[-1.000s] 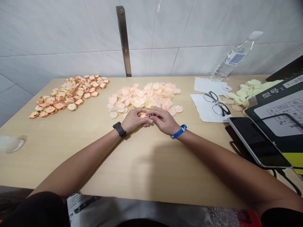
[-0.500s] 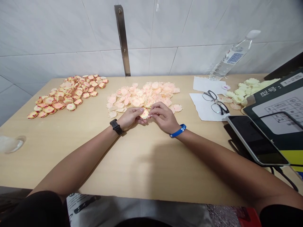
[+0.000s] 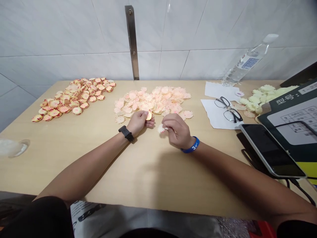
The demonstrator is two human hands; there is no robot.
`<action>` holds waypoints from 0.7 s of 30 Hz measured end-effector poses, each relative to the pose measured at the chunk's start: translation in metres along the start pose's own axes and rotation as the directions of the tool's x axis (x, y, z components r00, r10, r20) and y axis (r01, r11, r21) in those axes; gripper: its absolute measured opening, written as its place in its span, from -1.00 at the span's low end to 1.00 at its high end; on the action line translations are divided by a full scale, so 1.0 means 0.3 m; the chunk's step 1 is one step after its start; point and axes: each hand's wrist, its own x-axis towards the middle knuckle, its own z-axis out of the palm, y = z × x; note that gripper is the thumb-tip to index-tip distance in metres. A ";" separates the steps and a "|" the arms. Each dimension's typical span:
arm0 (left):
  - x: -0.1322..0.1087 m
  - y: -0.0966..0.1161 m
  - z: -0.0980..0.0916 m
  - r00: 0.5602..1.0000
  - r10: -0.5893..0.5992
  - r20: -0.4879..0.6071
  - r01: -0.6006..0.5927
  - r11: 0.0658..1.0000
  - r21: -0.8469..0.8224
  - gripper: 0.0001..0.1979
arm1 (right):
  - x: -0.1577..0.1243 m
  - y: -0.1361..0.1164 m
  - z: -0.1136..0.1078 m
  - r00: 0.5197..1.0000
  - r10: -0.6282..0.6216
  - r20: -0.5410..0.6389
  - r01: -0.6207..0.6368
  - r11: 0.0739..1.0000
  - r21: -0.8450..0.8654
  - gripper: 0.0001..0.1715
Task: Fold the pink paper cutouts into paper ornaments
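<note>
Between thumb and fingers, my left hand (image 3: pixel 139 124) pinches a pale yellow flower-shaped piece (image 3: pixel 149 115) with a scalloped rim. My right hand (image 3: pixel 178 130), a little to the right and apart from it, has a whitish petalled piece (image 3: pixel 161 128) with pinkish tips in its fingertips. Just beyond both hands spreads a loose pile of pale pink flower pieces (image 3: pixel 158 97). At the back left lies a second heap of flower pieces (image 3: pixel 71 96), yellowish with red edges.
Eyeglasses (image 3: pixel 228 109) rest on white paper (image 3: pixel 213 115). A water bottle (image 3: pixel 250 61) leans at the wall. Light green flower pieces (image 3: pixel 262 96), a dark box (image 3: pixel 297 119) and a phone (image 3: pixel 272 148) with cables are on the right. A clear cup (image 3: pixel 16 148) lies at the left.
My hands have moved apart. The right one drew back toward me and to the right with a petalled piece, while the left one keeps a piece. The view shifted slightly.
</note>
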 end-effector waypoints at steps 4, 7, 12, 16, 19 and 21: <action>-0.005 0.005 -0.002 0.997 -0.014 0.073 0.014 1.000 0.007 -0.76 | 0.017 0.062 0.004 0.977 0.204 -0.068 -0.212 0.966 -0.149 -0.83; -0.009 0.007 -0.005 0.997 -0.005 0.071 0.007 1.000 -0.026 -0.70 | 0.020 0.109 0.009 0.942 0.318 -0.105 -0.335 0.910 -0.247 -0.73; -0.011 0.001 -0.010 0.992 0.031 0.120 -0.037 0.998 0.046 -0.62 | 0.013 0.095 0.017 0.947 0.312 -0.069 -0.319 0.907 -0.275 -0.63; -0.014 -0.001 -0.014 0.971 0.066 0.228 -0.071 0.997 0.011 -0.59 | 0.014 0.076 0.018 0.956 0.288 -0.050 -0.291 0.927 -0.236 -0.67; -0.009 -0.003 -0.018 0.982 0.027 0.190 -0.031 0.999 0.022 -0.62 | 0.016 0.077 0.018 0.961 0.270 -0.055 -0.275 0.937 -0.217 -0.67; -0.005 -0.005 -0.017 0.991 -0.019 0.129 0.016 1.000 0.023 -0.64 | 0.017 0.076 0.018 0.966 0.252 -0.055 -0.257 0.943 -0.209 -0.68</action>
